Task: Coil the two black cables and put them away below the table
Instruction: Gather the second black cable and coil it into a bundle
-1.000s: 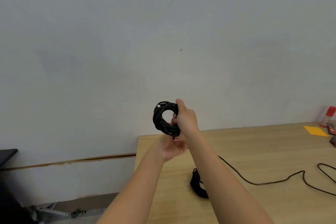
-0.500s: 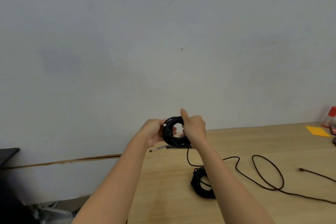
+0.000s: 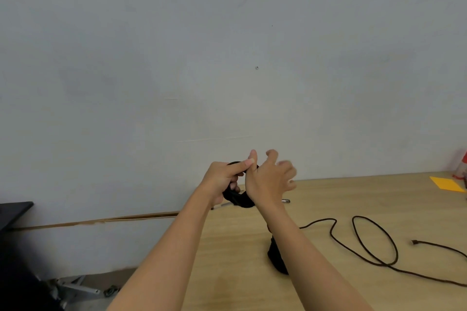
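A tight black cable coil (image 3: 237,200) hangs above the far left corner of the wooden table (image 3: 328,197). My left hand (image 3: 223,180) grips it, thumb laid across the top. My right hand (image 3: 269,180) is against the coil's right side with its thumb up and its fingers spread and blurred, holding nothing that I can see. A metal plug end (image 3: 285,201) sticks out below that hand. A second black bundle (image 3: 276,259) lies on the table, partly hidden by my right forearm. A loose black cable (image 3: 374,242) loops to the right of it, its free end (image 3: 414,242) lying flat.
An orange paper (image 3: 447,184) and a red-and-white object (image 3: 461,164) sit at the table's far right. The table's left edge runs down near my left forearm. Beyond it are the floor, a metal frame (image 3: 75,288) and a black surface (image 3: 15,207).
My left hand has moved up onto the coil and closed round it. My right hand's fingers have opened and swung right. The loose cable on the table has shifted.
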The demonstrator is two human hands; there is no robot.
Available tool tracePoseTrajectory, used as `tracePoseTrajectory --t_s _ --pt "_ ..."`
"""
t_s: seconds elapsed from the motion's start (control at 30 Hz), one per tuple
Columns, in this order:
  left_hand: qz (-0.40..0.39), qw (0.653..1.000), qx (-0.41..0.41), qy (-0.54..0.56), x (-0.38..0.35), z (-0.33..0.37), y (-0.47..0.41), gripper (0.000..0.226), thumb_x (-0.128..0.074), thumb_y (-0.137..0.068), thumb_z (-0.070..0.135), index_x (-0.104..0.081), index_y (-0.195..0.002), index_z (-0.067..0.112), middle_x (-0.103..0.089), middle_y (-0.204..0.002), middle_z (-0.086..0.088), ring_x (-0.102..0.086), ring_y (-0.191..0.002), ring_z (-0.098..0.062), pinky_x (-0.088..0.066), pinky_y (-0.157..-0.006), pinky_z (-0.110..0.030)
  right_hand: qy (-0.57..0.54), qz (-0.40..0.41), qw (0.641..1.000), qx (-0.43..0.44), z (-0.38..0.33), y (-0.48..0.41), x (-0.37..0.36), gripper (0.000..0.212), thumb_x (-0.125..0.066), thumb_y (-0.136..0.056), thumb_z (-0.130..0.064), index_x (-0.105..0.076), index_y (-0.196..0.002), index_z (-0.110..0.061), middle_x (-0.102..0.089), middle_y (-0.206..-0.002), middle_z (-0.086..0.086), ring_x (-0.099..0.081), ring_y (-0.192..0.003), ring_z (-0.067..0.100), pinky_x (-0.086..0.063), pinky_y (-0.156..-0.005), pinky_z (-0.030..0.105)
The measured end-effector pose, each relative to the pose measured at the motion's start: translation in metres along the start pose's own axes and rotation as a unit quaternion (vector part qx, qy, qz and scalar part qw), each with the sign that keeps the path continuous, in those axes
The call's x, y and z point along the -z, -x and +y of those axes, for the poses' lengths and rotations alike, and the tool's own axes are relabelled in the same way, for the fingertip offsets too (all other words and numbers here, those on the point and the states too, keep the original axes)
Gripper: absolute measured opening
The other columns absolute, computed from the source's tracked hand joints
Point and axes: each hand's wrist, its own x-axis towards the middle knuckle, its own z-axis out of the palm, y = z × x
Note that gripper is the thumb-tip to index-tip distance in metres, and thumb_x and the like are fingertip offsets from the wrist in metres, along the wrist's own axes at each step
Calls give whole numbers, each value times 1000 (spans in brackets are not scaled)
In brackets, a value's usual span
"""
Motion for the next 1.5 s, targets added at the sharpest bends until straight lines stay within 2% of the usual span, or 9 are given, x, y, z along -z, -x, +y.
tracePoseTrajectory --t_s 0.07,0.2,0.33,0.57,0.77,1.03,1.2,1.3,1.5 --pt "-22 999 20 19 6 -1 1 26 -75 -74 23 -60 -62 7 -31 -44 3 -29 -38 -11 -36 -49 -26 -25 -48 997 47 2 -5 -1 51 -29 -98 -50 -61 -100 -10 -42 -134 15 -39 -122 31 -22 -105 47" --pt "-120 991 55 34 19 -8 4 27 -78 -62 10 -51 -66 10 -34 -42 5 -42 -38 -11 -43 -54 -24 -206 -196 955 80 4 -13 3 63 -37 -97 -45 -45 -53 -1 -48 -55 15 -47 -56 27 -48 -69 46" --pt "-122 986 80 82 19 -8 11 26 -68 -73 7 -59 -50 17 -29 -35 7 -37 -34 -10 -43 -53 -23 -203 -208 953 87 2 -9 -2 57 -38 -95 -43 -33 -50 -9 -36 -48 6 -41 -50 23 -41 -57 43" --pt "113 964 49 234 25 3 1 25 -64 -84 14 -47 -65 14 -33 -40 7 -28 -26 -6 -31 -34 -13 -263 -346 900 -25 23 -9 5 60 -36 -96 -55 -62 -75 -5 -58 -53 7 -48 -41 15 -36 -41 21" --pt "423 895 -20 143 38 5 -6 39 -76 -75 36 -51 -62 10 -54 -58 0 -52 -42 -11 -44 -46 -24 -7 -380 915 134 43 -2 4 24 -51 -94 -23 -70 -93 -8 -58 -59 0 -50 -60 13 -40 -61 29" --pt "253 937 -42 -237 18 -30 -5 35 -71 -77 24 -51 -54 7 -53 -44 -1 -51 -39 -15 -35 -35 -21 94 -323 868 367 -17 -3 26 16 -61 -82 -13 -74 -73 -8 -65 -59 0 -43 -50 13 -39 -54 25" --pt "106 991 32 -71 13 -36 0 38 -45 -94 21 -54 -59 8 -50 -40 2 -50 -35 -14 -40 -47 -24 -50 -306 904 295 -21 -13 30 8 -76 -75 -17 -74 -77 -9 -66 -68 -2 -54 -60 1 -36 -55 9" --pt "46 997 34 54 15 -34 -1 52 -48 -86 60 -55 -63 14 -40 -47 1 -39 -38 -12 -37 -45 -25 -113 -262 930 232 -13 -19 27 22 -84 -67 -25 -65 -71 -13 -58 -63 -6 -53 -61 6 -41 -58 18" --pt "-62 986 34 153 25 -29 2 54 -78 -54 57 -57 -70 10 -38 -45 6 -37 -37 -7 -40 -43 -19 -7 -172 964 201 2 -21 22 55 -66 -75 -61 -57 -72 -6 -53 -62 1 -48 -61 16 -35 -56 28"
